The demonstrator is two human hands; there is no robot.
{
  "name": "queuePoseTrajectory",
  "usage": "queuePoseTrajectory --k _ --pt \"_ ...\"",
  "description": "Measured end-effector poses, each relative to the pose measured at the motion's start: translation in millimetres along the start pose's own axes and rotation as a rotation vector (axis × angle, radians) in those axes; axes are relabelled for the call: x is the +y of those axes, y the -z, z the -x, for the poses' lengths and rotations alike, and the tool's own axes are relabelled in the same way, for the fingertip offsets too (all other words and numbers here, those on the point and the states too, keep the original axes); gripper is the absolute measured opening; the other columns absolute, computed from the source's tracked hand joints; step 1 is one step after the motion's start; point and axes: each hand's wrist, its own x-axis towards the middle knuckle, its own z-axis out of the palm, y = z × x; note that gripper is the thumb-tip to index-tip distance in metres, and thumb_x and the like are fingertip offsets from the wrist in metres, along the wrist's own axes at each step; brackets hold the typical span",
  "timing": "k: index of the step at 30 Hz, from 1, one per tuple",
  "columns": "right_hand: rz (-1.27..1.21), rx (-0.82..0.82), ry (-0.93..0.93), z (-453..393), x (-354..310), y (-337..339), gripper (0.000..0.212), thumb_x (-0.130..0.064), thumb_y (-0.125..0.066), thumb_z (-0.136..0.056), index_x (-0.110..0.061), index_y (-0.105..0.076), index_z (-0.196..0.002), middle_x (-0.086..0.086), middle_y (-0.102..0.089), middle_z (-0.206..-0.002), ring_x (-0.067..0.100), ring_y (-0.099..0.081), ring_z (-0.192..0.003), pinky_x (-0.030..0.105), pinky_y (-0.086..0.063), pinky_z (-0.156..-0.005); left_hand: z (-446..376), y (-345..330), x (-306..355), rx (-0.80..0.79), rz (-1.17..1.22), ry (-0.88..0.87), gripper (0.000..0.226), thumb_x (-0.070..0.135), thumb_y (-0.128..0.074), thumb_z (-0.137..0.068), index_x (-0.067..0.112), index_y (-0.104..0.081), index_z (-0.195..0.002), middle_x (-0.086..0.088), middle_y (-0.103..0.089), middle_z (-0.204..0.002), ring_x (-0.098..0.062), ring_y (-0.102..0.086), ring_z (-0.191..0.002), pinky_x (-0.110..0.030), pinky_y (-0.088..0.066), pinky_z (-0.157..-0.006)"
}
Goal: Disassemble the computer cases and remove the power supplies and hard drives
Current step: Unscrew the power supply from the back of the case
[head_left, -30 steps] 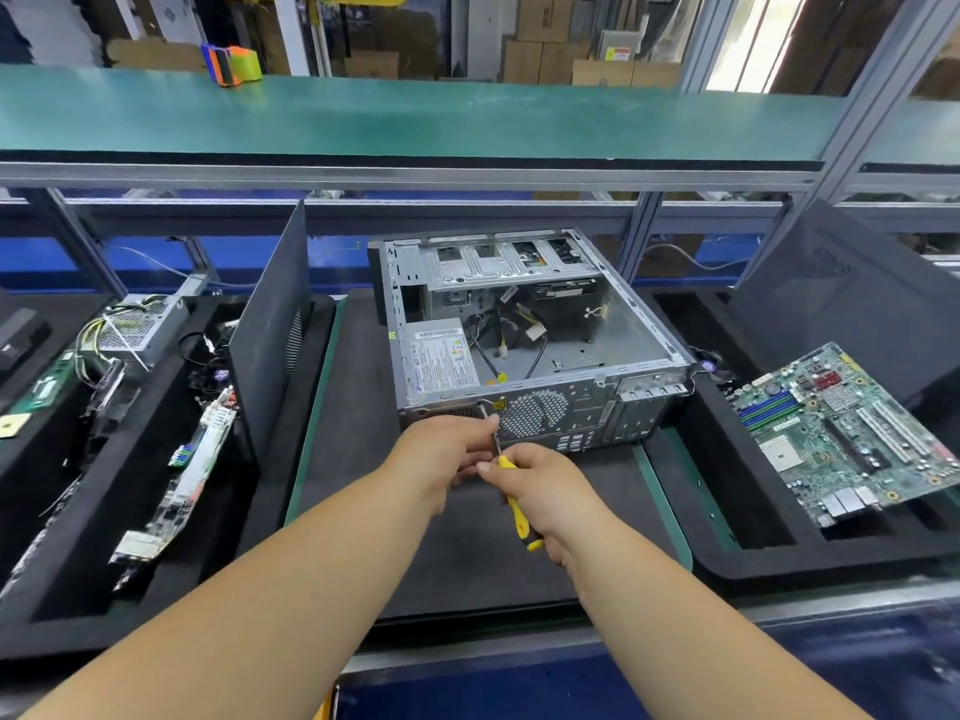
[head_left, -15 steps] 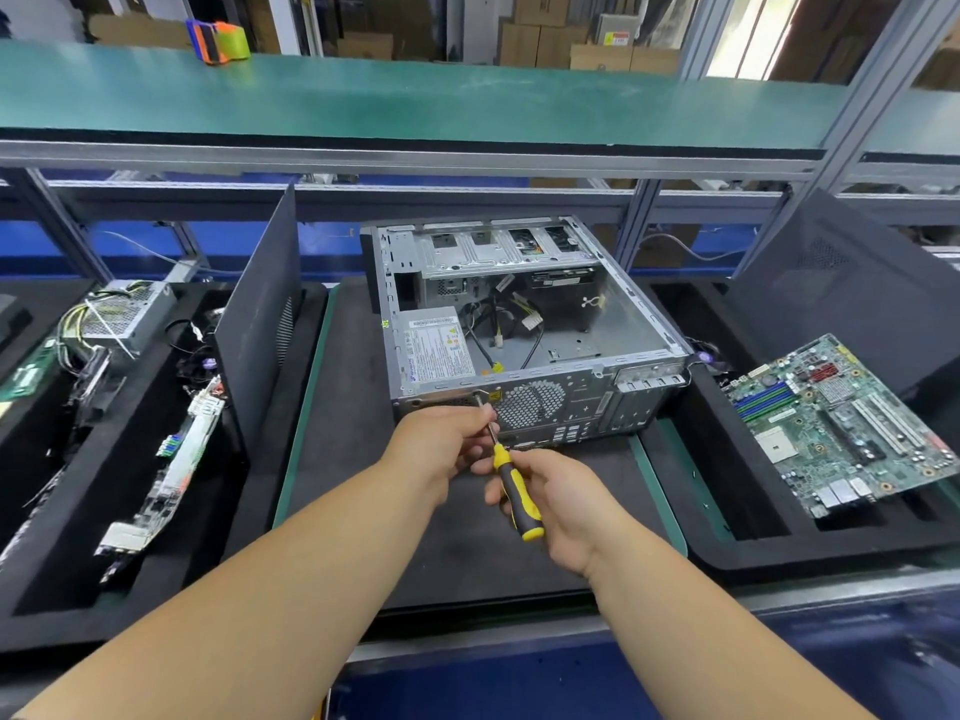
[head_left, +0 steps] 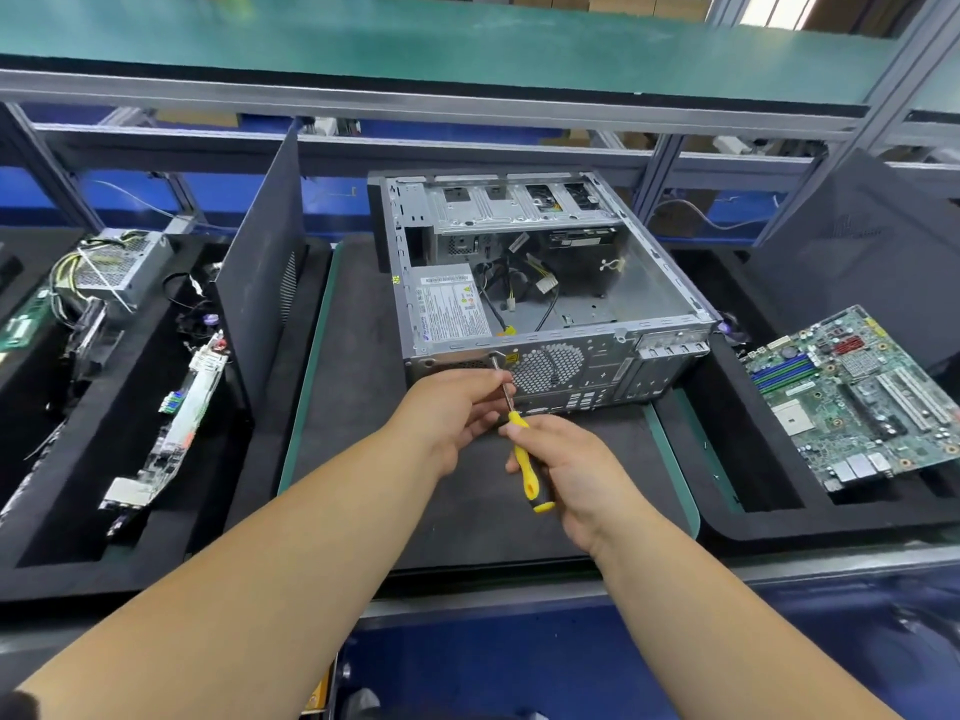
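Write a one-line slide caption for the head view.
Right hand drives a yellow screwdriver, left hand steadying its shaft, at the open computer case rear panel.

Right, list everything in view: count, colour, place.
Computer case: one, grey metal, open, centre mat.
Power supply: one, grey with white label, inside the case's near-left corner.
Loose power supply: one, grey, left tray.
Motherboard: one, green, right tray.
Side panels: two, dark grey, upright at left, leaning at right.
Screwdriver: one, yellow and black, tip at case's rear panel.
Left hand: fingers steady the shaft.
Right hand: grips the handle.
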Motion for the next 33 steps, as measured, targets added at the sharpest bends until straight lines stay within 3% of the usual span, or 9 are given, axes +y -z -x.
queuePoseTrajectory --k 5,10,13,18,25,29,33 --pt "0.156 0.192 0.174 -5.6 5.5 -0.6 0.01 -0.019 -0.074 -0.086 -0.018 -0.065 -0.086 -0.001 -0.056 -0.066 0.012 -0.051 -0.061 0.028 -0.039 -0.059 -2.3 5.2 -2.2 0.007 0.029 -0.041 0.008 0.009 -0.063 -0.094 0.011 -0.069 -0.097 0.0 -0.075 -0.08 -0.01 -0.07 -0.072 -0.017 -0.053 -0.064" --pt "0.232 0.195 0.205 -3.3 11.7 -4.6 0.011 -0.024 -0.072 -0.088 -0.022 -0.061 -0.088 -0.001 -0.05 -0.066 0.015 -0.047 -0.059 0.034 -0.04 -0.059 -4.3 9.3 -6.0 0.012 0.053 -0.046 0.015 0.007 -0.06 -0.095 0.01 -0.069 -0.107 0.0 -0.075 -0.086 -0.008 -0.07 -0.075 -0.018 -0.053 -0.071" --pt "0.222 0.189 0.19 -2.2 13.5 -6.3 0.009 -0.028 -0.07 -0.089 -0.024 -0.062 -0.09 -0.005 -0.054 -0.067 0.009 -0.05 -0.055 0.028 -0.045 -0.056 -5.5 8.7 -6.2 0.023 0.101 -0.008 0.014 0.009 -0.06 -0.095 0.013 -0.07 -0.104 0.003 -0.076 -0.087 -0.006 -0.071 -0.077 -0.018 -0.053 -0.074" --pt "0.204 0.185 0.176 0.4 9.7 -7.7 0.008 -0.029 -0.068 -0.091 -0.023 -0.063 -0.089 -0.007 -0.055 -0.065 0.005 -0.049 -0.054 0.019 -0.044 -0.051 -5.7 0.9 -2.4 0.044 0.232 0.11 0.008 0.015 -0.064 -0.094 0.016 -0.071 -0.097 0.005 -0.076 -0.083 -0.002 -0.069 -0.067 -0.014 -0.053 -0.063" --pt "-0.153 0.122 -0.02 2.7 0.3 -18.8 0.023 -0.021 -0.052 -0.094 -0.009 -0.071 -0.098 -0.001 -0.058 -0.058 0.012 -0.046 -0.052 0.027 -0.034 -0.054 -9.2 -11.5 6.0 0.126 0.208 0.181 0.014 0.021 -0.064 -0.094 0.018 -0.069 -0.081 0.009 -0.07 -0.061 0.002 -0.061 -0.047 -0.009 -0.045 -0.046" --pt "-0.1 0.122 0.033 5.0 7.1 -20.2 0.012 -0.022 -0.057 -0.096 -0.021 -0.069 -0.093 -0.007 -0.06 -0.06 0.01 -0.049 -0.057 0.026 -0.036 -0.056 -10.4 -12.3 6.8 0.132 0.203 0.192 0.017 0.021 -0.062 -0.095 0.019 -0.069 -0.08 0.009 -0.07 -0.06 0.002 -0.06 -0.047 -0.01 -0.044 -0.044" --pt "-0.117 0.109 0.046 9.0 8.8 -17.1 0.007 -0.021 -0.061 -0.095 -0.023 -0.067 -0.093 -0.007 -0.058 -0.06 0.008 -0.053 -0.05 0.019 -0.039 -0.045 -10.4 -11.8 6.4 0.126 0.223 0.192 0.014 0.02 -0.062 -0.094 0.018 -0.069 -0.082 0.008 -0.071 -0.063 0.001 -0.062 -0.048 -0.01 -0.045 -0.045"
